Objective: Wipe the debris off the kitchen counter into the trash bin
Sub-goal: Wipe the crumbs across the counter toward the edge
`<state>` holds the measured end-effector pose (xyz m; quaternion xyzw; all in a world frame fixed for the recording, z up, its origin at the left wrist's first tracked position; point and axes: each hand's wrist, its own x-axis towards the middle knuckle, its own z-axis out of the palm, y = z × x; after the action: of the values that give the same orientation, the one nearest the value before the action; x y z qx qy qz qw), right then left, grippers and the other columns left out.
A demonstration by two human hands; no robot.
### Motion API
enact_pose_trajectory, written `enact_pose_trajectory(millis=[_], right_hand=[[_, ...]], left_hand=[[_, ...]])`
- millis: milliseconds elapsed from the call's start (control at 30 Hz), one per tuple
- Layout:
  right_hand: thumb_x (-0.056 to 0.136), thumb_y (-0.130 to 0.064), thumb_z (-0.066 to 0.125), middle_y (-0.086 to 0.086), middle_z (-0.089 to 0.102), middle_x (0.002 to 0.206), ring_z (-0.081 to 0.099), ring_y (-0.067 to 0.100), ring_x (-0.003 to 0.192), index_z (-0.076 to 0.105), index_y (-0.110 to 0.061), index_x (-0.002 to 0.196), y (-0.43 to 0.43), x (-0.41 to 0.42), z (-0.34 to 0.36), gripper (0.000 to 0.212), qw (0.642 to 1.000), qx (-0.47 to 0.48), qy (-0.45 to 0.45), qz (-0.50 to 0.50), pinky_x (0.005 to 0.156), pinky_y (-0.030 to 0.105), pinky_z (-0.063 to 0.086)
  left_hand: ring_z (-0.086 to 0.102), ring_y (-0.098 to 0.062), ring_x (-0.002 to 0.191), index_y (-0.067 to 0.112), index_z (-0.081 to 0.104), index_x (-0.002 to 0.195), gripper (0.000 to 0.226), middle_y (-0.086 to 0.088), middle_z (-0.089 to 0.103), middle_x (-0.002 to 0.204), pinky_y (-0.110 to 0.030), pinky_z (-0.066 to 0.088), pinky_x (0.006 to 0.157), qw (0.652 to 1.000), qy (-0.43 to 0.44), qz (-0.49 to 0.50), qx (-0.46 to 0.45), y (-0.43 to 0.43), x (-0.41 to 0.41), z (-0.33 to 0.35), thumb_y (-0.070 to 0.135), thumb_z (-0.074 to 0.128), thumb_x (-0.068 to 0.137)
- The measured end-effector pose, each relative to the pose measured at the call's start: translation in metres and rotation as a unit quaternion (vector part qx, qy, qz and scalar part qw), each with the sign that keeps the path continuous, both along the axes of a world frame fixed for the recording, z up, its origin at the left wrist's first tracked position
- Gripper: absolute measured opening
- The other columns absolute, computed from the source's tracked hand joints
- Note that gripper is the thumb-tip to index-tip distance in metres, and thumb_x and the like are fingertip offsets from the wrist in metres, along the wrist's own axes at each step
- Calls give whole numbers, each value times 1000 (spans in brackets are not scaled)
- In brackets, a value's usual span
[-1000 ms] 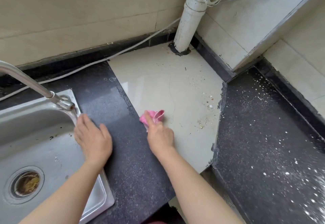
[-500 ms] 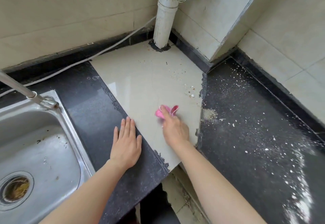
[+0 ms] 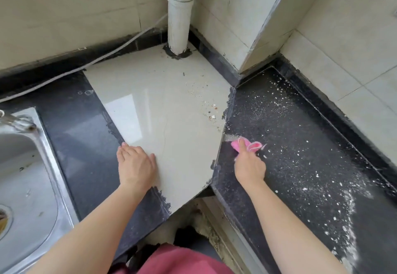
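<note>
Head view: pink cloth [image 3: 247, 146], likely soft, light, bunched; right hand [image 3: 249, 167] fingers curled round it on black counter [image 3: 236, 187]. White debris [image 3: 348, 200] loose, scattered rightward. Left hand [image 3: 135, 166] flat, fingers together, on beige tile [image 3: 161, 106].

Glossy tile [image 3: 150, 110], steel sink [image 3: 28, 179]
</note>
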<state>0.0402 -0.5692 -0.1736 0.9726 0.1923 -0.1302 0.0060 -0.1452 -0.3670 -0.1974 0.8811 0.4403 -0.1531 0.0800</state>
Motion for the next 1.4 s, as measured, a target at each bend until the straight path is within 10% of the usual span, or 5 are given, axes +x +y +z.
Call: enact_pose_trajectory(millis=[267,867,1000,1167,1400], right_hand=[[97,-9,34,15,57,117,61,33,93,7,-28,153,63,-48,-6,66,967,37,57,245,75,38,40],[99,-20,43,1,52,97,54,21,92,56,-19,133,119,90,49,36,935,320,144,50,76,27,36],[88,-2,43,1,51,77,50,25,79,67,-19,91,206,102,45,30,928,315,183,79,58,16,34],[88,-4,46,12,45,144,41,29,132,32,-11,147,309,103,37,62,936,262,161,173,107,34,32],[89,-23,60,10,58,101,51,29,97,71,-14,110,415,111,2,25,872,229,35,432,75,34,37]], left_hand=[[41,-49,127,-15,46,122,57,-45,40,132,-48,23,112,996,46,58,54,-1,29,-1,34,30,98],[54,-31,77,7,55,77,16,-14,65,92,-30,41,64,996,-50,70,-4,124,87,41,15,43,85],[51,-35,105,3,59,108,27,-15,58,115,-41,44,78,969,-218,119,16,163,103,20,14,44,89],[40,-38,122,-3,50,116,39,-23,47,128,-46,34,105,946,-293,129,58,202,116,-21,16,34,85],[31,-33,134,-2,44,131,41,-21,40,140,-43,26,114,932,-301,190,69,208,129,-37,11,44,92]])
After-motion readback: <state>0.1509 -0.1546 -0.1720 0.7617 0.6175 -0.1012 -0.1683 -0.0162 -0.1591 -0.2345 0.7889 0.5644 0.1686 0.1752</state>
